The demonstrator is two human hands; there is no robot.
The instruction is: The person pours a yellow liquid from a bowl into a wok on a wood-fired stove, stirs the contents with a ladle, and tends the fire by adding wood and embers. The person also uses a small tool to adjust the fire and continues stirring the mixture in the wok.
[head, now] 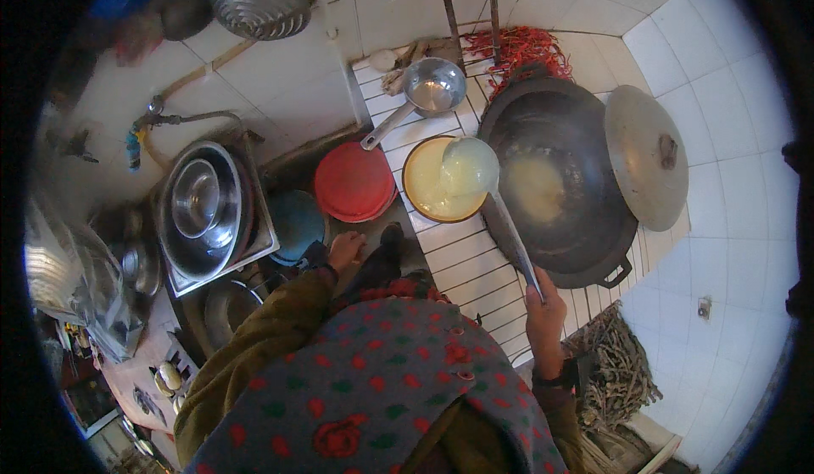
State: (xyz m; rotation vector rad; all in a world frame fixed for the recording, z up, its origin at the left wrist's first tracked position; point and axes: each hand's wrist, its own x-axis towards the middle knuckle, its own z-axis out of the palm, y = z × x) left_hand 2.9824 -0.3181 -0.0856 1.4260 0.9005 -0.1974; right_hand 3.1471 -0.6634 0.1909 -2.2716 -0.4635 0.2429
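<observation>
My right hand [545, 312] grips the handle of a metal ladle [516, 235]. The ladle's bowl, wet with pale yellow liquid, is over the right side of a yellow basin [409, 195] with a dark rim. Similar pale yellow liquid [429, 184] fills much of that basin. Just to the right, a large black wok [588, 226] has a shallow yellowish pool [534, 188] at its bottom, and haze hangs above it. My left hand [347, 249] hangs low at my left side, below a red round lid [355, 181]. Its fingers look loosely curled, and their undersides are hidden.
A metal dipper [435, 86] rests on the tiled stove top [461, 264]. The wok's domed lid [645, 156] leans at its right edge. Dried red chillies [528, 45] lie behind. At left are stacked metal basins [200, 200] and a tap [133, 146]. Firewood [617, 372] is piled lower right.
</observation>
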